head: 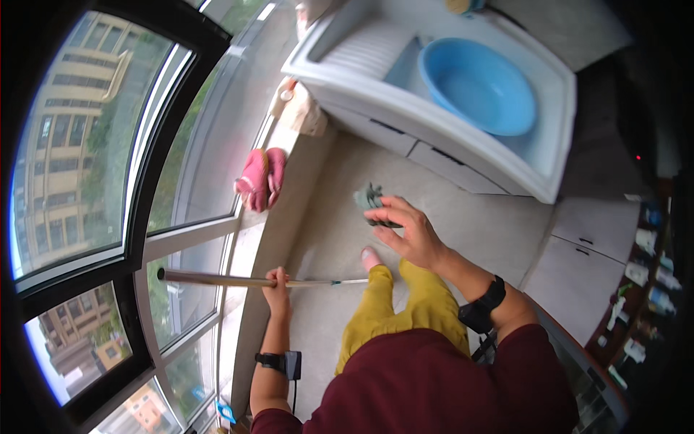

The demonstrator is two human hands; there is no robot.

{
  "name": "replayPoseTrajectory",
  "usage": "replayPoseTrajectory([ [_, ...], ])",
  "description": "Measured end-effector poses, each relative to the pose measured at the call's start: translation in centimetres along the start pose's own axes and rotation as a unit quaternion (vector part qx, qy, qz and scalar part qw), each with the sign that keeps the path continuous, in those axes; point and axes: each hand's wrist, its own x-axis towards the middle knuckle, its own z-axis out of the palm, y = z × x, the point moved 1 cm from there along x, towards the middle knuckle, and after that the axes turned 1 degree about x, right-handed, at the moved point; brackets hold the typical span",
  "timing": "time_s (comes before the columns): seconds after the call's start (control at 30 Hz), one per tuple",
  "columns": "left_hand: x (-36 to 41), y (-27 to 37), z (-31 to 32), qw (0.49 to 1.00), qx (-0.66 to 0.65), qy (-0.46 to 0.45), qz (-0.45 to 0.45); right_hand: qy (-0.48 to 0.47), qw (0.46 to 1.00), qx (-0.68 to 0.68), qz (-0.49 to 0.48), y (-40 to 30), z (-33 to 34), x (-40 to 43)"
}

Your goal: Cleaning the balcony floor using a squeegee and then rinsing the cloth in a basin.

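My left hand (278, 287) is closed around a long metal pole (217, 279). The pole runs roughly sideways, one end over the windowsill and its thin end near my lower legs. In front of my body my right hand (409, 230) has its fingers bent and partly spread. A small blurred grey-green and dark object (370, 198) shows beyond and beneath those fingers; whether they grip it cannot be told. Ahead, a light blue plastic basin (477, 87) rests tilted in a white laundry sink (347, 87) with a ribbed washboard area.
Pink shoes or slippers (261, 179) lie on the windowsill (284, 190) at the left, nearer than a beige cloth bag (306, 111). Large windows line that side. Cabinets (583, 271) and a shelf of bottles stand right. My feet are on a grey floor (434, 195).
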Motion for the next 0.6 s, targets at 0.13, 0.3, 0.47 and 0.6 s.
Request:
replayPoseTrajectory([
  [0.13, 3.2, 3.3, 2.6, 0.993, 0.048, -0.026, 0.104, 0.085, 0.991, -0.036, -0.098, -8.1, -8.8, 2.0],
  [0.3, 5.7, 8.9, 8.2, 0.987, 0.042, -0.040, 0.149, 0.196, 0.937, -0.110, -0.268, -16.0, -19.8, 3.8],
  [0.47, 8.4, 14.8, 13.2, 0.982, 0.069, -0.061, 0.163, 0.241, 0.893, -0.147, -0.349, -18.8, -26.5, 5.9],
  [0.6, 11.8, 18.3, 17.4, 0.976, 0.110, -0.065, 0.174, 0.266, 0.873, -0.215, -0.347, -15.3, -29.9, 7.9],
])
